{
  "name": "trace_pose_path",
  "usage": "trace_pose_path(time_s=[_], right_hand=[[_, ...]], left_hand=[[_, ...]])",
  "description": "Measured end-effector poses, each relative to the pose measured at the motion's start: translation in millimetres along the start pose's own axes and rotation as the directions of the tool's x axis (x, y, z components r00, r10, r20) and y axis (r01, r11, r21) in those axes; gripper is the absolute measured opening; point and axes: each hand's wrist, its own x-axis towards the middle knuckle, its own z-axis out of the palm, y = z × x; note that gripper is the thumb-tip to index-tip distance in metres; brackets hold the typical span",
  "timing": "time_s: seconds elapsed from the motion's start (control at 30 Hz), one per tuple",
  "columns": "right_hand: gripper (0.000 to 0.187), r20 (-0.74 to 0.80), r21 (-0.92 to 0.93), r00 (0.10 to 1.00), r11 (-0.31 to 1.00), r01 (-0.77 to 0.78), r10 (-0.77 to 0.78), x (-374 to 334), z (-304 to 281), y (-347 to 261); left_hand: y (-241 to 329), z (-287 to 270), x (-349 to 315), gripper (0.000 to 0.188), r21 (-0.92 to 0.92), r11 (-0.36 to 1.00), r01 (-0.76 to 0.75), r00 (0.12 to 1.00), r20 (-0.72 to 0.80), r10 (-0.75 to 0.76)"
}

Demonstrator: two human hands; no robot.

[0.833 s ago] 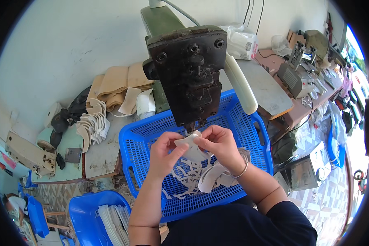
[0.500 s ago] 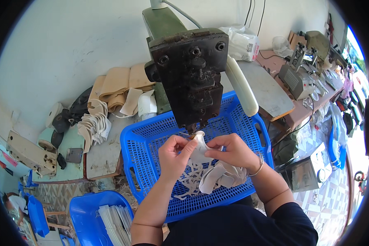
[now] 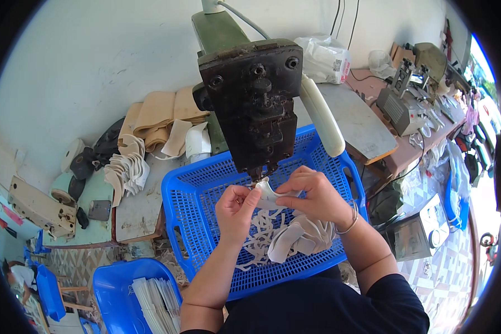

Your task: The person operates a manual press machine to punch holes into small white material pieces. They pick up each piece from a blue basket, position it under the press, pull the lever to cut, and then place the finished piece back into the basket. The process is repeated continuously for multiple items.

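Right hand [image 3: 317, 196] has risen, white piece [image 3: 268, 196] pinched (left hand [image 3: 235, 214] too).

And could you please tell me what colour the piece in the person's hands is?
The piece is off-white, best seen in the head view.

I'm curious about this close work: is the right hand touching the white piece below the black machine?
Touching: in the head view, the right hand pinches the white piece at its edge.
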Motion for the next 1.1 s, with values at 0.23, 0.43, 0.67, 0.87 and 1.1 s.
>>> trace_pose_path(time_s=[0.23,0.43,0.67,0.87,1.1], right_hand=[[0.015,0.101,-0.203,0.983,0.964,0.169,-0.151,16.4,-12.0,6.2],[0.015,0.238,-0.210,0.964,0.962,0.174,-0.122,32.0,-25.3,2.0],[0.019,0.429,-0.059,0.897,0.988,0.144,-0.105,58.7,-39.7,16.7],[0.026,0.562,0.087,0.827,0.993,-0.083,0.020,74.1,-39.4,28.1],[0.027,0.574,0.005,0.810,0.989,-0.148,0.119,74.5,-35.0,24.8]], left_hand=[[-7.4,-1.0,-4.1,0.012,-0.034,0.999,0.028,0.999,-0.024,-0.029],[-12.6,-0.9,-6.3,0.012,-0.090,0.995,0.043,0.999,-0.007,-0.044],[-18.5,4.5,-10.1,0.012,-0.097,0.994,0.042,0.999,0.020,-0.040],[-18.6,9.5,-14.8,0.012,-0.133,0.989,0.063,0.998,0.023,-0.060],[-22.1,6.7,-17.3,0.009,-0.184,0.983,-0.010,1.000,-0.006,0.009]])
